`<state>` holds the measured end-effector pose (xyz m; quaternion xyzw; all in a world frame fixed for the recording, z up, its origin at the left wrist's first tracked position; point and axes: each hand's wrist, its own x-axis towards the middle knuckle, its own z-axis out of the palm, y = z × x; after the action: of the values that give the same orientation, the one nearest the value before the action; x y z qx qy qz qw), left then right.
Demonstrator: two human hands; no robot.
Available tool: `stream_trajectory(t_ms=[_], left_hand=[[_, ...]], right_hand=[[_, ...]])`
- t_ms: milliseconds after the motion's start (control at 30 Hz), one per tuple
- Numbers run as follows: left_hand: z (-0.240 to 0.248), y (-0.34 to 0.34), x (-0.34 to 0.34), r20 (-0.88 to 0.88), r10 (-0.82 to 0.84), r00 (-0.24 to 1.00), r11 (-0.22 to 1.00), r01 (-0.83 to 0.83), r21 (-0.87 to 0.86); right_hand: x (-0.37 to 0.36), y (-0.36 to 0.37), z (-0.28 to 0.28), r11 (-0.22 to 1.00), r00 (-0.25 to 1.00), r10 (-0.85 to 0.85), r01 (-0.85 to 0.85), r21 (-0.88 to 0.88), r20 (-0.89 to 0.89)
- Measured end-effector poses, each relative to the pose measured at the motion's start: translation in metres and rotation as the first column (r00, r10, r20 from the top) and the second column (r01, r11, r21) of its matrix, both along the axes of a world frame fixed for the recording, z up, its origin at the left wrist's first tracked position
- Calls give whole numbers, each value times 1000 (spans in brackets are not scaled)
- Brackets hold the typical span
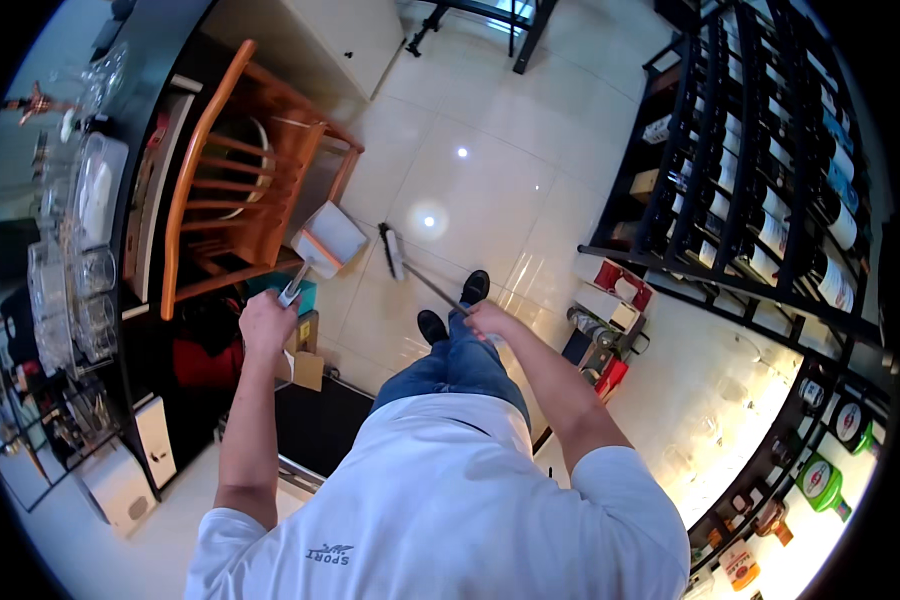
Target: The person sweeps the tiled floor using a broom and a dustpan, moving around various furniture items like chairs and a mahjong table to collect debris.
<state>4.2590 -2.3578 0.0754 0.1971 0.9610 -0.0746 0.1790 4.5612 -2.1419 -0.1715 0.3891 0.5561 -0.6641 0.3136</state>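
My left hand (268, 320) is closed round the handle of a dustpan (332, 238). Its white and grey pan with an orange edge hangs beside a wooden chair. In my right hand (493, 320) I grip the thin grey handle of a broom (392, 252). The broom's dark and white head is over the tiled floor, a short way right of the dustpan and apart from it. My shoes show on the floor just beyond my jeans, near the broom handle.
The wooden chair (240, 180) stands at the left by a counter with glassware (75, 270). A black bottle rack (740, 170) fills the right side. Boxes (610, 310) sit on the floor at my right; a dark mat (320, 425) lies at my left.
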Motion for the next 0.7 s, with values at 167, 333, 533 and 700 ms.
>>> stream_trajectory(t_ms=[167,333,533,700], left_hand=[[1,-71,20,31,33,999,998,-35,61],[-27,-143,76,66,101,993,995,-102,10],[-46,-198,141,178,205,962,977,-213,25],[-52,-241,163,184,451,874,886,-463,26]], right_hand=[[4,38,40,991,998,58,-54,126,-27],[-24,27,86,976,997,77,-76,206,4],[-102,-23,37,930,920,356,-330,164,-167],[-212,-116,11,755,746,654,-635,161,-123]])
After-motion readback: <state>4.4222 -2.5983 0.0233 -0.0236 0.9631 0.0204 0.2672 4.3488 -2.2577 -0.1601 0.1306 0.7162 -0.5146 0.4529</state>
